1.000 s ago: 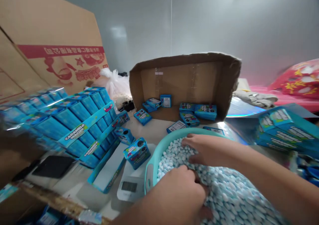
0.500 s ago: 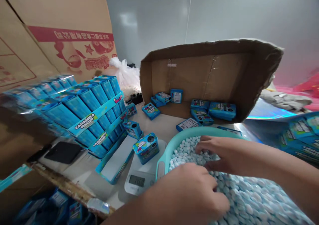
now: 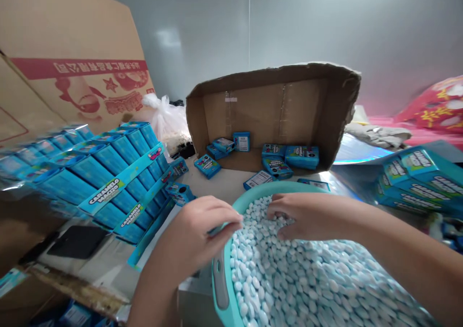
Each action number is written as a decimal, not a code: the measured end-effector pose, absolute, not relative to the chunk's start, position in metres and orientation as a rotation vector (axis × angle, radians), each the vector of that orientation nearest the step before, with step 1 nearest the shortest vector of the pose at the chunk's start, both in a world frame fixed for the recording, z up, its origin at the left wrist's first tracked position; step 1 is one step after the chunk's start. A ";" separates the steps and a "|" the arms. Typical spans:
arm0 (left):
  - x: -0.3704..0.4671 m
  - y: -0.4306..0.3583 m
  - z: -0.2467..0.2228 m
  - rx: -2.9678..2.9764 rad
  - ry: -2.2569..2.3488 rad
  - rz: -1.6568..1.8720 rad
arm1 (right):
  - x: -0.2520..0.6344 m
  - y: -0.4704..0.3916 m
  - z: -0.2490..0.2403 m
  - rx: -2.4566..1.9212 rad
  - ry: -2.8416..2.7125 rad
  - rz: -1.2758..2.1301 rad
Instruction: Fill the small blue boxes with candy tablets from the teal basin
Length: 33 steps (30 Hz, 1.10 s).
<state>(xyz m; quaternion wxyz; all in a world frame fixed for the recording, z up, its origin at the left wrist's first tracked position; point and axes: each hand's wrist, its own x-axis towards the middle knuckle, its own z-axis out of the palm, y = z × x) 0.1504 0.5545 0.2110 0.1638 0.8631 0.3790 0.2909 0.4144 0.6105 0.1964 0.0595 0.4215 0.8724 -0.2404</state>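
Note:
A turquoise basin (image 3: 237, 299) full of pale blue and white candies (image 3: 307, 274) fills the lower right. My left hand (image 3: 197, 230) hovers by the basin's left rim, thumb and fingers pinched together; whatever lies between the fingertips is too small to make out. It covers most of the white scale (image 3: 197, 293) and hides the small blue candy box standing there earlier. Inside the basin, near the far rim, my right hand (image 3: 304, 216) rests with curled fingers touching the candies, its thumb apart from them.
Left of me stand stacked blue candy boxes (image 3: 112, 172) in display trays, with a black flat object (image 3: 77, 241) near the table edge. Behind the basin, a cardboard box (image 3: 253, 110) lies on its side with several blue boxes in it. More blue boxes (image 3: 415, 177) stand right.
My left hand has lifted from the candies and moved left over the scale. My right hand stays in the candies. The camera view has shifted to the right.

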 end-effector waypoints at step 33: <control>0.203 0.537 0.177 2.411 1.040 0.179 | 0.409 0.608 0.205 1.260 2.604 -0.722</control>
